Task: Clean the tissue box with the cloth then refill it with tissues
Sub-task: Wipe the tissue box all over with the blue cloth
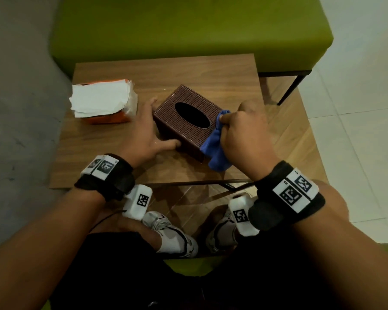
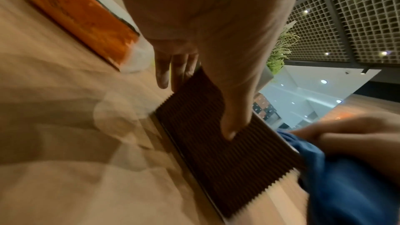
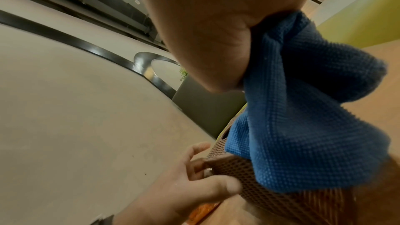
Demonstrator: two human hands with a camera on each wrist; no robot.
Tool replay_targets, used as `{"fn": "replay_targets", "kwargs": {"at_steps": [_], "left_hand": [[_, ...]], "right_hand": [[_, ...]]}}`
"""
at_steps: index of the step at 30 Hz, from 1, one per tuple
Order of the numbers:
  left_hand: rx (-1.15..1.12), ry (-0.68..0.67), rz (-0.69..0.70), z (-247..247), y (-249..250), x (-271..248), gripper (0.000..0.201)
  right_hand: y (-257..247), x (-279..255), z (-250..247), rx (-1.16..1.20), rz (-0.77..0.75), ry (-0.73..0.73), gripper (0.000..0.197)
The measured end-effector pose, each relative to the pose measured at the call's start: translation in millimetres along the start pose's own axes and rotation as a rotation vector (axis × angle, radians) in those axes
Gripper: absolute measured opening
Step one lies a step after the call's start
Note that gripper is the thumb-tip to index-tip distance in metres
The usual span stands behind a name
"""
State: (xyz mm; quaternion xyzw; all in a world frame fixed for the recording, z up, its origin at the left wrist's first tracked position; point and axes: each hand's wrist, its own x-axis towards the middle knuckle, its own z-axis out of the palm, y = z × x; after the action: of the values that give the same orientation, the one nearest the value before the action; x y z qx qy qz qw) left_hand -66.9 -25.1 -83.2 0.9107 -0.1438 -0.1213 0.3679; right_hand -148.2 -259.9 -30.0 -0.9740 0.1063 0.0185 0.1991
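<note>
A dark brown woven tissue box with an empty oval slot stands turned at an angle in the middle of the wooden table. My left hand braces its left side, fingers straight along the far wall and thumb against the near wall. My right hand grips a bunched blue cloth and holds it against the box's right end; the cloth hangs down over that end. An orange pack of white tissues lies at the table's left.
A green upholstered bench stands right behind the table, its black leg at the right. A grey wall runs along the left. My knees and white shoes sit under the table's near edge. Pale floor tiles lie to the right.
</note>
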Motion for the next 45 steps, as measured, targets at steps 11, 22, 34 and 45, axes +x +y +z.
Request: {"fn": "replay_targets", "kwargs": {"at_steps": [11, 22, 34, 45], "left_hand": [[-0.135, 0.007, -0.035, 34, 11, -20, 0.175], [-0.094, -0.005, 0.026, 34, 18, -11, 0.166], [-0.045, -0.065, 0.093, 27, 14, -3, 0.165], [-0.060, -0.075, 0.095, 28, 9, -3, 0.170]], "right_hand": [[-4, -8, 9, 0.074, -0.045, -0.005, 0.019], [-9, -26, 12, 0.037, -0.362, -0.008, 0.024], [-6, -46, 21, 0.034, -0.410, 0.015, 0.029], [7, -38, 14, 0.065, -0.365, 0.069, 0.033]]}}
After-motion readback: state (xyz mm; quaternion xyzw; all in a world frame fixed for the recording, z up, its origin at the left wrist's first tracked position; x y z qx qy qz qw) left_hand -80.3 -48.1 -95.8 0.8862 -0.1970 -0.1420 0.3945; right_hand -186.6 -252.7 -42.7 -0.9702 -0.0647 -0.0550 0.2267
